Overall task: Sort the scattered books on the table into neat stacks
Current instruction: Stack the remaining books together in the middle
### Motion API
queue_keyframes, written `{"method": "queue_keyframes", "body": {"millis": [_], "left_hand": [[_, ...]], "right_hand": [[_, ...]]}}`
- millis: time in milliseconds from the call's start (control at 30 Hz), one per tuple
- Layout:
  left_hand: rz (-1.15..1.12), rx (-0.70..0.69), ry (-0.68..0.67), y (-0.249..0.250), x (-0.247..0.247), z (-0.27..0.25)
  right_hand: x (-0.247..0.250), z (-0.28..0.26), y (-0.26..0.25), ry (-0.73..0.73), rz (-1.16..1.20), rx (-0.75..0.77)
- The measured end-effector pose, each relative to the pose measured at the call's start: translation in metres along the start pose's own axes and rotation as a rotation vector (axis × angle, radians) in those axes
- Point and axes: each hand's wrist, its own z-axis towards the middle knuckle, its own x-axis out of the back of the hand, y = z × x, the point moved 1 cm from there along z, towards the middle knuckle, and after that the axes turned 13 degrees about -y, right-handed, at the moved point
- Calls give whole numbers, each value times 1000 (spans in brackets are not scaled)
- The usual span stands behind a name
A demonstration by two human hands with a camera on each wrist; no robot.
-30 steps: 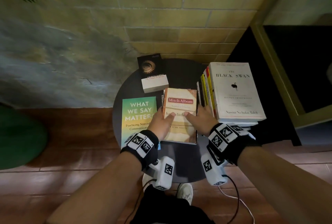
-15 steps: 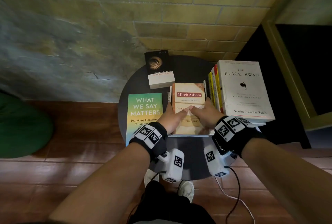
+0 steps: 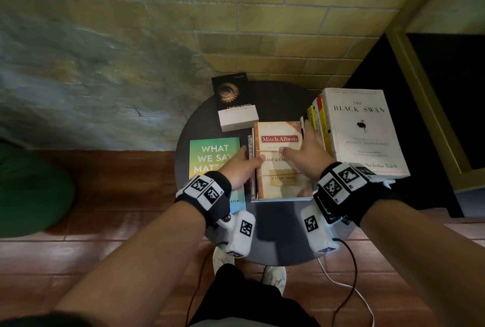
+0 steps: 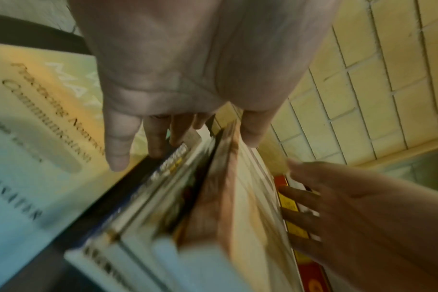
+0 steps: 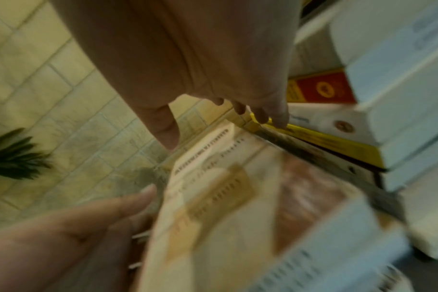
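Note:
A tan Mitch Albom book [image 3: 282,182] tops the middle stack [image 4: 148,207] on the round dark table [image 3: 278,232]. My left hand [image 3: 248,160] presses the stack's left side with straight fingers [image 4: 155,142], thumb on the cover. My right hand [image 3: 301,147] lies against the stack's right edge, its spread fingers [image 4: 300,215] in the gap beside the tall Black Swan stack [image 3: 363,130]. A green "What We Say Matters" book [image 3: 212,153] lies flat at the left. A black Darwin book [image 3: 236,102] lies at the back. The wrist views are blurred.
A brick wall [image 3: 262,25] rises right behind the table. A dark cabinet opening [image 3: 451,95] stands at the right, a green cushion-like shape [image 3: 31,190] on the floor at the left. My shoes [image 3: 273,277] and cables [image 3: 349,282] are under the table's near edge.
Both hands have slid from the middle of the Mitch Albom cover outward to the stack's left and right sides. The stack sits a little straighter.

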Motion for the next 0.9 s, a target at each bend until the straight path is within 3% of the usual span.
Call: {"method": "queue_keyframes", "body": {"millis": [200, 333, 567, 900], "left_hand": [[-93, -1, 54, 18, 51, 0], [-164, -17, 86, 26, 85, 5], [-211, -19, 132, 28, 133, 21], [-232, 7, 84, 28, 151, 55]], "right_hand": [[8, 0, -59, 58, 9, 166], [-13, 25, -98, 4, 87, 199], [-61, 87, -127, -90, 125, -1], [-75, 159, -120, 16, -44, -379]]}}
